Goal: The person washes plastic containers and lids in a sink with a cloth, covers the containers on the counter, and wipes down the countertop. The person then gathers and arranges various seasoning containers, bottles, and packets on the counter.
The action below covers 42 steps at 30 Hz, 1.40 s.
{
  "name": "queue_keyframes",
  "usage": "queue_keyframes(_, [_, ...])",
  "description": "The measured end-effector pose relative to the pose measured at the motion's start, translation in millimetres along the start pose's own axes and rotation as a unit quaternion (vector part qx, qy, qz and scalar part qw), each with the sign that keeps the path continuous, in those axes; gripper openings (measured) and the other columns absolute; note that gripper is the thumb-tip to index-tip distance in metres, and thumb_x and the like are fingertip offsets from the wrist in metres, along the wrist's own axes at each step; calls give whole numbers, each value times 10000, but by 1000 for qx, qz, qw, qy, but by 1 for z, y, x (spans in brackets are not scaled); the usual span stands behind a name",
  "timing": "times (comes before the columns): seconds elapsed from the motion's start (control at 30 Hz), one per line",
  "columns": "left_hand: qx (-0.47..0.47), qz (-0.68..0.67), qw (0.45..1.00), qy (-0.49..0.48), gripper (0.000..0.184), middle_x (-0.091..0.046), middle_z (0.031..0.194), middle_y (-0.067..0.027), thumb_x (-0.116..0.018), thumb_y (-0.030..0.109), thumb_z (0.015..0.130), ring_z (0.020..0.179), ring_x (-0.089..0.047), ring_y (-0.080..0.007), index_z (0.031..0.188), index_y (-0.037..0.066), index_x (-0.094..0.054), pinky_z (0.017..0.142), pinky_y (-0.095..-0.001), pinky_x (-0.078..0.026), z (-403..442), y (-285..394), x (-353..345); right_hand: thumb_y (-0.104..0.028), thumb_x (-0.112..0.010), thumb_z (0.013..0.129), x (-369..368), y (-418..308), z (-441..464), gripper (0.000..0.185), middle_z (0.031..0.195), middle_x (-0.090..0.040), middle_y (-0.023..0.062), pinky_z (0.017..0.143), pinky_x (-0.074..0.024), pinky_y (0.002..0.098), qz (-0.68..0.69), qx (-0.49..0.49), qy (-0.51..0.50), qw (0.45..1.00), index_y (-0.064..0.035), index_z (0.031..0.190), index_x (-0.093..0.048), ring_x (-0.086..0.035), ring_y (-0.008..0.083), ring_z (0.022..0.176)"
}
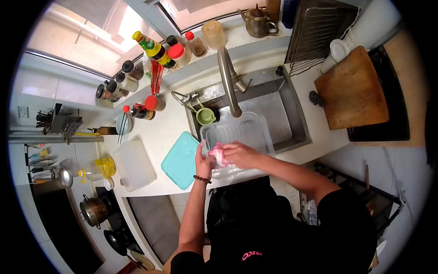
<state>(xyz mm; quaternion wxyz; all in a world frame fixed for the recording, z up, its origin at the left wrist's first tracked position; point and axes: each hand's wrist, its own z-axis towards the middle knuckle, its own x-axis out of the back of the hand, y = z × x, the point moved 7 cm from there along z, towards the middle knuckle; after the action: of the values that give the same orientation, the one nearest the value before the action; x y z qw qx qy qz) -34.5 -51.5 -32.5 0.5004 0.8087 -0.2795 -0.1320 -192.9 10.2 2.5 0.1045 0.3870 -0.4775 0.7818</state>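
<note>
A clear plastic container (259,130) is tilted over the front edge of the sink (299,116). My left hand (203,163) grips its left side, with the fingers partly hidden. My right hand (242,155) is closed on a pink and white cloth (219,154) pressed to the container's near left part. Left of my left hand, a turquoise lid (180,160) lies flat on the counter. The steel faucet (228,82) arches just above the container's far side. A green strainer (205,116) sits at the sink's left corner.
On the left counter lies a translucent bin (134,165), near an oil bottle (102,169). Jars and a sauce bottle (154,49) line the windowsill, with a metal teapot (258,21) farther right. A wooden cutting board (353,93) and oven rack (315,34) stand right of the sink.
</note>
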Motion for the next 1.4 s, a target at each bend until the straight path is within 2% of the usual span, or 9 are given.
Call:
queue_keyframes(0.07, [30,-267,956,114,698,-617,1283,-260,-420,-32,889,979,-727,-395,1535,178,-260,702,-534,-652,-22,15,2,-25,-734,775,18,7,-33,256,1112,-729,73,990,-490,503,33,13,164,986,-82,1024,-748,-662,284,1116])
queue_keyframes(0.13, [6,-256,961,101,689,-615,1287,-260,-418,-28,892,980,-725,-398,1531,176,-259,712,-546,-651,8,17,-1,22,-625,841,53,74,-68,291,1047,-731,98,910,-544,480,37,-178,117,976,-93,1086,-733,-710,274,1004])
queue_keyframes(0.2, [29,-205,972,109,681,-615,1281,-262,-440,-18,903,989,-720,-404,1530,177,-260,726,-563,-650,-7,20,16,37,-527,878,37,135,-108,352,1006,-721,123,852,-579,408,348,-390,314,793,-62,1171,-696,-725,240,966])
queue_keyframes(0.3, [34,-197,975,98,669,-615,1280,-261,-443,-13,914,1000,-716,-413,1529,176,-262,732,-567,-648,-7,15,16,-80,-591,924,67,144,-126,326,972,-702,112,636,-591,326,653,-373,445,487,18,1231,-645,-714,185,770])
queue_keyframes(0.43, [80,-235,963,103,573,-625,1260,-221,-539,220,1047,1002,-708,-409,1544,197,-254,718,-556,-643,4,-14,6,-220,-693,937,99,180,-101,362,959,-709,101,584,-583,328,625,-348,446,538,-15,1233,-658,-702,181,698])
queue_keyframes(0.6, [146,-278,948,50,675,-591,1249,-148,-409,588,1060,1058,-641,-335,1630,331,-156,844,-559,-570,32,-45,-24,-252,-758,918,167,252,-56,386,875,-720,76,533,-557,331,323,-370,480,726,-8,1204,-674,-694,169,640])
queue_keyframes(0.8, [141,-234,961,30,662,-600,1221,-155,-462,586,1045,979,-687,-339,1613,321,-248,749,-493,-608,70,-63,-56,-202,-723,926,171,265,7,326,794,-728,112,499,-536,339,197,-304,306,880,-51,1215,-706,-690,193,566])
queue_keyframes(1.13, [151,-231,961,15,626,-621,1176,-145,-479,561,1050,933,-697,-306,1592,296,-313,739,-461,-612,91,-54,-75,-154,-706,947,148,289,-32,280,916,-750,99,648,-579,363,43,-384,303,871,-10,1187,-712,-746,217,813])
queue_keyframes(1.4, [136,-244,960,16,628,-637,1163,-140,-501,558,1042,908,-708,-310,1584,297,-321,728,-455,-612,102,-55,-78,-190,-749,900,125,324,-24,359,993,-749,126,709,-555,352,363,-454,329,744,38,1172,-699,-733,213,854])
